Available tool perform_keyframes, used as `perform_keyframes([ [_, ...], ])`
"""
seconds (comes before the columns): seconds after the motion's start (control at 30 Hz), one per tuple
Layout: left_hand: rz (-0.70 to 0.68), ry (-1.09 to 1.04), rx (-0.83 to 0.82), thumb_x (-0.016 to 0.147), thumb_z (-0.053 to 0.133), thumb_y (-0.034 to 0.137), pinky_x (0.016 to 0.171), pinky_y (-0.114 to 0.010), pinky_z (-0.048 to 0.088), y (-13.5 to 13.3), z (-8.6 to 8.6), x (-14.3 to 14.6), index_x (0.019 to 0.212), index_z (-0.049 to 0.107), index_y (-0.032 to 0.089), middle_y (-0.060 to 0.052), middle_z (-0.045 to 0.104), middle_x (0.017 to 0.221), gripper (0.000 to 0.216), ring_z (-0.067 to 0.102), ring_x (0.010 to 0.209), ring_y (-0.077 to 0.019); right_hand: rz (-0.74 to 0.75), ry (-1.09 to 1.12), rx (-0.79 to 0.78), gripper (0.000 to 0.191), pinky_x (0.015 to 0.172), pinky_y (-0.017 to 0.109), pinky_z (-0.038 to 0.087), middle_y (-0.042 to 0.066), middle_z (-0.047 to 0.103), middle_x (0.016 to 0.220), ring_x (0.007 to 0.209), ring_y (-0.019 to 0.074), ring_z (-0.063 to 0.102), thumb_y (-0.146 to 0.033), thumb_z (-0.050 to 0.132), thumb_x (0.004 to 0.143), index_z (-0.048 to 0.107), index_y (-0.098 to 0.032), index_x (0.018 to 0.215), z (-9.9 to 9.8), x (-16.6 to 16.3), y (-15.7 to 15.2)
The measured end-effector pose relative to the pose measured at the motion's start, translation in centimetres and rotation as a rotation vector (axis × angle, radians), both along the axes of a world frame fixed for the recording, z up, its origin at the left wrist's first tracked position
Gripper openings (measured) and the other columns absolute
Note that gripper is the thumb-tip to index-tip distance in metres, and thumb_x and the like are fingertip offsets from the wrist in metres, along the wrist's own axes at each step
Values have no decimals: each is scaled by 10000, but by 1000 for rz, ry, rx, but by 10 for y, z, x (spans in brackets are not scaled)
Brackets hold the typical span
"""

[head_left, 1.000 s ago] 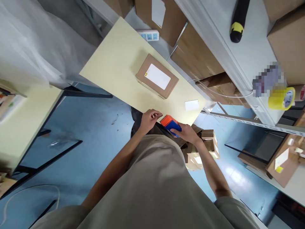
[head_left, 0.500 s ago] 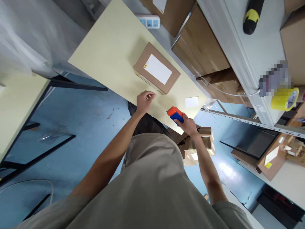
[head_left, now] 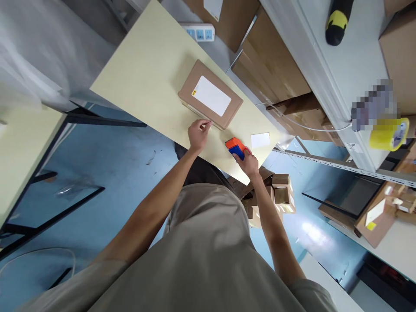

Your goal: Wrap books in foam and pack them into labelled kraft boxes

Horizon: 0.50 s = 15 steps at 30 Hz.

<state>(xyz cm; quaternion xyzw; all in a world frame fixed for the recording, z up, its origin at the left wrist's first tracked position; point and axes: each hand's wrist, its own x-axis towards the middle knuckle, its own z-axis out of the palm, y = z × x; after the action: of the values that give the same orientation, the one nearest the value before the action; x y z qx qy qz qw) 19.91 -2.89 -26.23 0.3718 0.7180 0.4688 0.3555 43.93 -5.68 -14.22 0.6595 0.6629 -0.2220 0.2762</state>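
Observation:
A closed brown cardboard box [head_left: 192, 78] with a large white label [head_left: 212, 96] lies on the pale yellow table [head_left: 136, 82]. My left hand [head_left: 198, 135] is by the near long side of the box, thumb and fingertips pinched together. A tiny pale sliver shows at those fingertips, too small to name. My right hand [head_left: 248, 164] is wrapped round a boxy orange-and-blue hand tool [head_left: 236, 147], to the right of the box and over the table. Its exact kind is hard to tell, and my fingers hide its grip.
A white card [head_left: 260, 140] lies near the table's right end. Behind the table are a power strip [head_left: 200, 33] and large cartons [head_left: 269, 56]. On the grey shelf at right are a yellow tape roll [head_left: 388, 134] and a black-and-yellow handle [head_left: 338, 24]. Small boxes [head_left: 282, 193] are stacked below.
My left hand has moved up against the near side of the box. My right hand has shifted slightly left and up with the orange-and-blue tool. The whole view has also shifted a little.

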Motion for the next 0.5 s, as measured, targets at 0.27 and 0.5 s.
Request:
perform_keyframes([
  [0.27,-23,55,-111,993,758,438,910,-358,540,3,15,-5,1030,840,246,-83,843,1059,212,748,917,-238,20,-25,-23,658,958,406,581,226,776,1276,1155,350,785,-704,402,1142,564,-147,1453,0,-4,-1],
  [0.5,123,-191,-320,850,877,345,949,-459,613,-5,26,-22,1055,773,182,-121,811,995,281,790,900,-282,19,-10,22,644,928,401,587,250,779,1209,1095,349,787,-660,378,1159,529,-109,1457,-2,-6,-6],
])
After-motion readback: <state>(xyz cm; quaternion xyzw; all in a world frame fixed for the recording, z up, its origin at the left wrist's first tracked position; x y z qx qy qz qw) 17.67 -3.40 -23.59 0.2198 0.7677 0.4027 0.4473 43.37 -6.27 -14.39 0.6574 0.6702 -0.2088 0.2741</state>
